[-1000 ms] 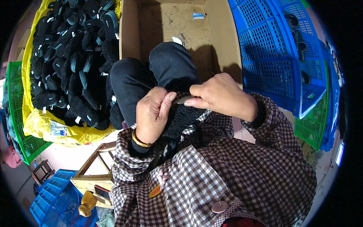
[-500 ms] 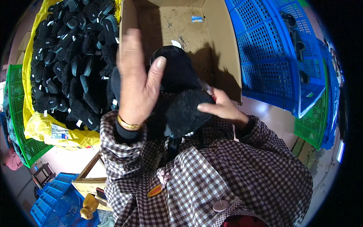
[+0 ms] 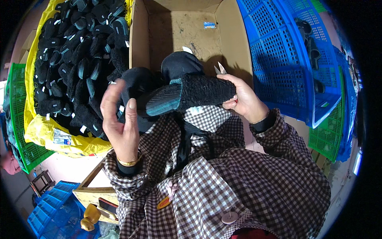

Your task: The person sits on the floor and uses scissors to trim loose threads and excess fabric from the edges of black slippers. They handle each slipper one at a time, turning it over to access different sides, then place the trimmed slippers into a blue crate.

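Above my lap, my right hand (image 3: 244, 99) grips a black fuzzy slipper (image 3: 191, 93) and small snips (image 3: 219, 69); my left hand (image 3: 119, 121) hovers open. It looks light and floppy; the stiffer sole edge seems the best hold.

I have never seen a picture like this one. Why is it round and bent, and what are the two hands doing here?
The picture comes from a wide camera worn on a person's head, looking down, so straight edges bend. The right hand holds a black fuzzy slipper with a teal sole, and small metal snips stick out above its fingers. The left hand is open beside the slipper, not touching it. At the left many black slippers lie on a yellow sack. Ahead is a cardboard box; at the right, a blue crate.
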The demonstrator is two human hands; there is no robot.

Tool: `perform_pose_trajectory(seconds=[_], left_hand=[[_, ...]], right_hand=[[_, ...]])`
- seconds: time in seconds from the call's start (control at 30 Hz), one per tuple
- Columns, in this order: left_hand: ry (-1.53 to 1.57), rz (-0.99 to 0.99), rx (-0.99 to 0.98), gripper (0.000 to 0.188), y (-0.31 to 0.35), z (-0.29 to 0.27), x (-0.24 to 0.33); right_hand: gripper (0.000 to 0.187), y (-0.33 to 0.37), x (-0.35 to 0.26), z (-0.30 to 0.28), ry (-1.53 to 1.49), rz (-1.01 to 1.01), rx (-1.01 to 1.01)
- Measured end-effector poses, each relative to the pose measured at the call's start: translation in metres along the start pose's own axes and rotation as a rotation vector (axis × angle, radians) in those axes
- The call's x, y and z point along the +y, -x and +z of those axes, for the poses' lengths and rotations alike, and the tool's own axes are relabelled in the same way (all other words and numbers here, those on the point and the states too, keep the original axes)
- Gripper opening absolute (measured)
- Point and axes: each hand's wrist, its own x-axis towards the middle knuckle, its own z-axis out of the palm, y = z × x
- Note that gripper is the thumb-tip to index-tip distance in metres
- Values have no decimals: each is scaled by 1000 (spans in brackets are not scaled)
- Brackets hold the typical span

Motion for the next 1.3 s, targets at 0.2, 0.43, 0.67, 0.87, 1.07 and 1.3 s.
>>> perform_pose_trajectory(seconds=[0.2,0.43,0.67,0.87,1.07,1.3], left_hand=[[-293,109,-379,20,-6,23,35],[695,-608,-385,24,20,60,25],[998,-569,-377,7,19,78,19],[1012,-799,-367,17,11,91,17],[955,-939,-383,31,9,75,3],[1012,-947,-545,25,-8,58,-10]], right_hand=[[24,29,-1,27,424,-284,8],[39,30,8,8,902,-952,128],[42,62,5,27,1035,-907,108],[50,49,23,26,1479,-1157,255],[55,52,45,39,1495,-1092,269],[57,52,60,47,1651,-1187,122]])
